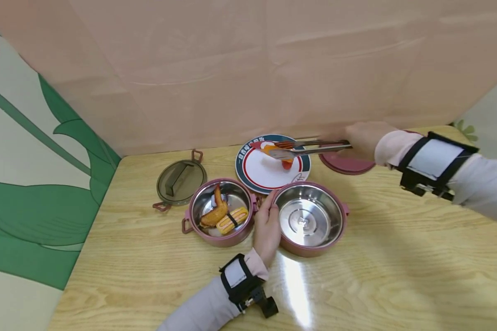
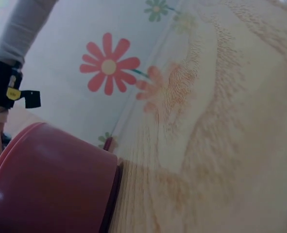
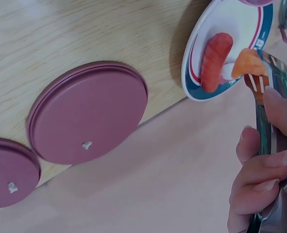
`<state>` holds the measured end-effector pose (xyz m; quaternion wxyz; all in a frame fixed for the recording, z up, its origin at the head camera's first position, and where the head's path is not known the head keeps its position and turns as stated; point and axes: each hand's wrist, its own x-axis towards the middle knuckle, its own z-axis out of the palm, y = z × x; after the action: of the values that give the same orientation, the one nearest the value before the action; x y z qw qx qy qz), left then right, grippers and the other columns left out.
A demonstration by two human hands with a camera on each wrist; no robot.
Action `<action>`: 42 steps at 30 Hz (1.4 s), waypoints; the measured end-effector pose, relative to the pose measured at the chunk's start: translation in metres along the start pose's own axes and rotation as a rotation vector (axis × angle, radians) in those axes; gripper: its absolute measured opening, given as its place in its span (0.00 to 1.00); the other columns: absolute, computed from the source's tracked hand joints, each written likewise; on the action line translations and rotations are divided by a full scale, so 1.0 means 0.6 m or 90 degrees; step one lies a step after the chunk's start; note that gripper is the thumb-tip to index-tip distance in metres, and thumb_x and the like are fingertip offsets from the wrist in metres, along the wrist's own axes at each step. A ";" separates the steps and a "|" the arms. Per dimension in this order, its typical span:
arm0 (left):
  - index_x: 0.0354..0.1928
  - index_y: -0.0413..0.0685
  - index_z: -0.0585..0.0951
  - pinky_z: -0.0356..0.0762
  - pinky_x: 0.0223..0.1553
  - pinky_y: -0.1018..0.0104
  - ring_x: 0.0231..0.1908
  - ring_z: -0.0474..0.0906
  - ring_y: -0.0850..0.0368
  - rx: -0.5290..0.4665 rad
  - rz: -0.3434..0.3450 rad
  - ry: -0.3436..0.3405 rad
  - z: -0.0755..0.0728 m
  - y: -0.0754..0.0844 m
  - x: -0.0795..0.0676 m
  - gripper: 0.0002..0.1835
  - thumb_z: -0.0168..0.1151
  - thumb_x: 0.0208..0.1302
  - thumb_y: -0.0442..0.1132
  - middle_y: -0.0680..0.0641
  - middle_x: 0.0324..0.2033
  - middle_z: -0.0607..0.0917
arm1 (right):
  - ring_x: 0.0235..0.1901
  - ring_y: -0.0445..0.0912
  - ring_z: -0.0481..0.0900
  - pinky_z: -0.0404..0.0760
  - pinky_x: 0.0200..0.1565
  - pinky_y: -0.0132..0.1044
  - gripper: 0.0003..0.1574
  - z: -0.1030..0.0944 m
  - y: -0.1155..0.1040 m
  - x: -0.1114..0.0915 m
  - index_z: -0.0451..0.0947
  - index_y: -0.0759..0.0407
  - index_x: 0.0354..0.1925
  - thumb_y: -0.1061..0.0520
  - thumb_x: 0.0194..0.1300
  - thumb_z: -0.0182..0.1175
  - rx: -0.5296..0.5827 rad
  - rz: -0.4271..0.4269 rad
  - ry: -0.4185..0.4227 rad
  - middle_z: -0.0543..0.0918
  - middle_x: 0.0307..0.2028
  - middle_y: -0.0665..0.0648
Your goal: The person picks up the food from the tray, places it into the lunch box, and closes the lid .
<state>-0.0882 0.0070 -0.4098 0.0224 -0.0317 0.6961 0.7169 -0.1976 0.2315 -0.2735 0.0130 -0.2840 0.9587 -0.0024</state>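
My right hand (image 1: 362, 138) grips metal serving tongs (image 3: 262, 116), which have a forked end. Between their tips is an orange sushi piece (image 3: 249, 64), over the blue-rimmed plate (image 1: 252, 172). Beside it on the plate lies a red sushi piece (image 3: 216, 60). My left hand (image 1: 267, 230) holds the left side of a pink steel-lined pot (image 1: 306, 250), its fingers at the rim. Nothing lies inside that pot. Its outer wall (image 2: 56, 179) fills the lower left of the left wrist view, where my left hand is out of sight.
Left of the held pot, a second pink pot (image 1: 228, 241) contains a toy chicken wing (image 1: 215, 214) and a yellow banded piece (image 1: 232, 220). A dark translucent lid (image 1: 182, 181) lies behind it. Two round pink lids (image 3: 90, 111) lie right of the plate by the wall.
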 end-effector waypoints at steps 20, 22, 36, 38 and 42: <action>0.70 0.41 0.64 0.55 0.74 0.57 0.71 0.59 0.54 -0.027 0.003 -0.012 -0.003 -0.004 0.002 0.25 0.38 0.73 0.32 0.43 0.70 0.66 | 0.22 0.40 0.69 0.68 0.24 0.32 0.32 -0.020 0.006 -0.068 0.78 0.45 0.59 0.55 0.54 0.71 0.049 0.030 -0.066 0.79 0.25 0.44; 0.70 0.41 0.64 0.56 0.74 0.56 0.71 0.59 0.54 -0.024 0.006 -0.008 -0.003 -0.005 0.002 0.24 0.39 0.73 0.32 0.42 0.70 0.67 | 0.22 0.41 0.69 0.68 0.24 0.32 0.33 -0.016 0.007 -0.073 0.78 0.46 0.60 0.54 0.55 0.71 0.049 0.032 -0.071 0.79 0.26 0.45; 0.70 0.41 0.65 0.57 0.73 0.55 0.71 0.60 0.52 -0.004 0.002 -0.003 -0.004 -0.006 0.000 0.24 0.38 0.74 0.33 0.43 0.69 0.68 | 0.24 0.36 0.69 0.72 0.28 0.32 0.37 -0.018 0.005 -0.110 0.75 0.39 0.62 0.43 0.52 0.71 0.027 0.035 -0.078 0.74 0.23 0.42; 0.70 0.41 0.65 0.57 0.73 0.55 0.71 0.60 0.52 -0.003 0.002 -0.005 -0.004 -0.006 0.000 0.24 0.38 0.74 0.33 0.43 0.69 0.67 | 0.24 0.35 0.69 0.72 0.28 0.32 0.37 -0.017 0.005 -0.118 0.74 0.37 0.62 0.43 0.53 0.71 0.023 0.037 -0.081 0.74 0.23 0.41; 0.70 0.42 0.64 0.57 0.73 0.56 0.71 0.59 0.53 -0.011 -0.006 -0.012 -0.005 -0.006 -0.001 0.24 0.38 0.74 0.33 0.44 0.70 0.67 | 0.21 0.36 0.65 0.67 0.25 0.30 0.39 -0.016 0.003 -0.133 0.71 0.34 0.64 0.43 0.53 0.70 0.019 0.048 -0.094 0.71 0.22 0.41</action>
<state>-0.0876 0.0044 -0.4132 0.0322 -0.0285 0.6892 0.7233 -0.1320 0.2764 -0.2620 0.0878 -0.2466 0.9651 0.0047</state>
